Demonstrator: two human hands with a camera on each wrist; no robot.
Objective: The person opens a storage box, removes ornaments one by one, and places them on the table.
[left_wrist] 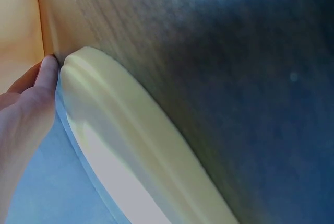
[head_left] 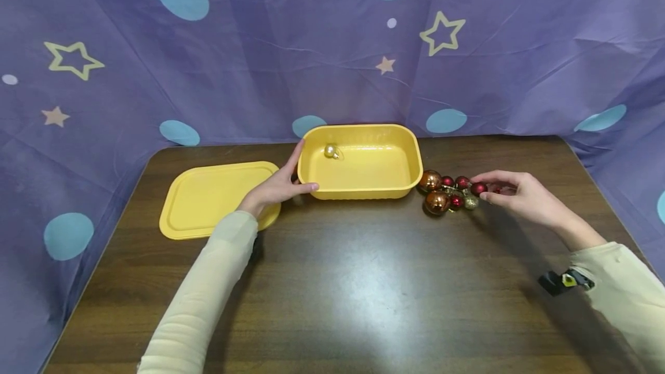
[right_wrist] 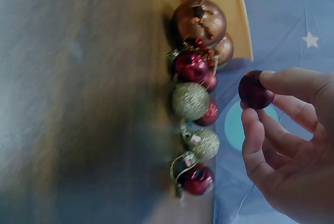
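A yellow plastic container (head_left: 358,194) stands near the back of the table, with one small gold bauble (head_left: 330,150) inside at its left. My left hand (head_left: 272,187) grips the container's left end, thumb along the front rim and fingers along the left side. Between thumb and fingertips, my right hand (head_left: 535,198) pinches a dark red bauble (right_wrist: 255,90), held above the table. Beside it lies a cluster of baubles: two large copper ones (right_wrist: 200,22), several red ones (right_wrist: 191,66) and glittery gold ones (right_wrist: 191,101), some with string loops.
A flat yellow lid (head_left: 202,201) lies on the brown wooden table (head_left: 332,299), left of the container and partly behind my left hand. A purple curtain (head_left: 332,45) with stars and blue dots hangs right behind the table's back edge.
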